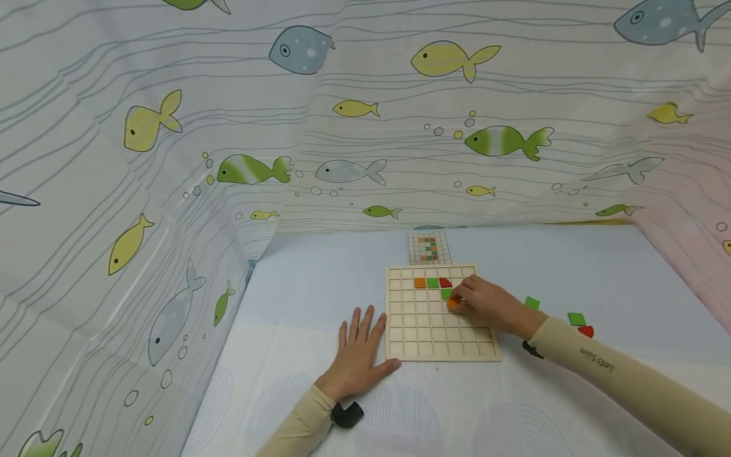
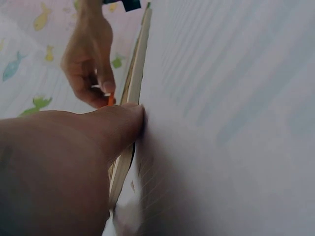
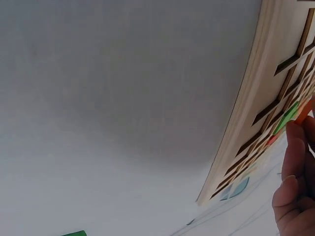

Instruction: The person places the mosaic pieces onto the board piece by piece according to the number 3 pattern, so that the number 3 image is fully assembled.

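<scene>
Head view: the work on the wooden grid board (image 1: 411,336) looks roughly half done, judging by the small pattern card (image 1: 419,251) just beyond it. In the board's cells lie an orange tile (image 1: 420,283), a green tile (image 1: 433,283) and a red tile (image 1: 445,282) in one row, with a second green tile (image 1: 447,294) on the near side of the red. The right hand (image 1: 480,303) pinches an orange piece (image 1: 453,304) at the board, next to that second green; whether it is seated I cannot tell. Left to place, it seems, are a loose green piece (image 1: 532,303), another green piece (image 1: 576,318) and a loose red piece (image 1: 586,331), all right of the board. The left hand (image 1: 356,365) grips nothing: its fingers spread left of the board, thumb at the near left corner.

The table (image 1: 320,285) under the board is pale blue and white. Beyond and left of the board hangs a white cloth (image 1: 394,143) printed with fish, pinkish at far right.
</scene>
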A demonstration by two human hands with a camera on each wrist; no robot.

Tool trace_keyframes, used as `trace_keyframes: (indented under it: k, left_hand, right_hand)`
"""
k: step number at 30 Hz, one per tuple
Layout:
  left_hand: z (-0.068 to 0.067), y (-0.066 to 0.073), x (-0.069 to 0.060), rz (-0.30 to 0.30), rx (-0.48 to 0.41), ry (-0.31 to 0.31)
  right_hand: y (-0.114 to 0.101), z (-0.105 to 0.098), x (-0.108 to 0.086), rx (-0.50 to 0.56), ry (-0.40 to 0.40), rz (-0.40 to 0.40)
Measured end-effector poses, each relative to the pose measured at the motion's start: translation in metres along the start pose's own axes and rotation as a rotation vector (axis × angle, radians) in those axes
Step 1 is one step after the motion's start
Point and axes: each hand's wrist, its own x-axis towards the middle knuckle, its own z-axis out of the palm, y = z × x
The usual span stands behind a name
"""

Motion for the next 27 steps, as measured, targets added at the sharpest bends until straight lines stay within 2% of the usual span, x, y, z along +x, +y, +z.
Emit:
trace_keyframes:
  k: [7,27]
  left_hand:
    - [-0.0002,0.0001,0.0007,0.0,0.007,0.004]
    - [-0.0019,0.0015,0.0007,-0.003,-0.027,0.018]
  right_hand:
    - [-0.0017,0.0032,0.0017,-0.013,-0.08,0.043]
    - [-0.0074,0.0043,0.008,-0.048,-0.081,0.033]
